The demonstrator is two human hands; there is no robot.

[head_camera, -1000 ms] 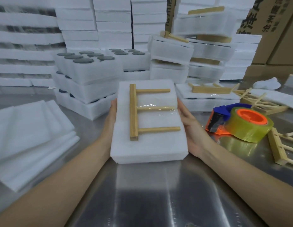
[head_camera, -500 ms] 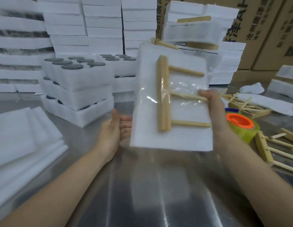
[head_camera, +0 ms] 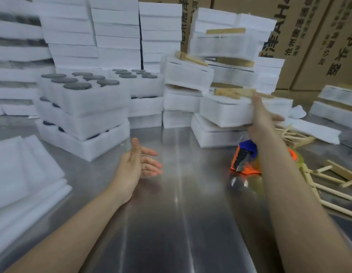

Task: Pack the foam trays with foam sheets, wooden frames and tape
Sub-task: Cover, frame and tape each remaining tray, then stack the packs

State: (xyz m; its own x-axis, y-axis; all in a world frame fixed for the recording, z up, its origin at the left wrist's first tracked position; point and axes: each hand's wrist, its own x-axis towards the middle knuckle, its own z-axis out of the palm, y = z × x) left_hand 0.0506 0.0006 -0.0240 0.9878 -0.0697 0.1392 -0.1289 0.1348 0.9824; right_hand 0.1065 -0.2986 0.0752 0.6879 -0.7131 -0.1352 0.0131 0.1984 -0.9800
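My right hand (head_camera: 261,117) grips a packed white foam tray (head_camera: 226,111) with a wooden frame (head_camera: 234,93) taped on its top. It holds the tray over a low stack of packed trays (head_camera: 212,134) at the back right of the metal table (head_camera: 181,213). My left hand (head_camera: 139,164) hovers open above the table's middle, holding nothing. An orange and blue tape dispenser (head_camera: 244,158) lies partly hidden behind my right forearm. Loose foam sheets (head_camera: 23,174) are piled at the left. Loose wooden frames (head_camera: 332,184) lie at the right.
Foam trays with dark round discs (head_camera: 82,99) are stacked at the back left. More packed trays (head_camera: 226,46) and plain foam blocks (head_camera: 112,32) rise behind them. Cardboard boxes (head_camera: 318,36) stand at the far right.
My right hand has lifted the packed tray off the table and carried it right and away onto the stack. My left hand let go of it and stays open.
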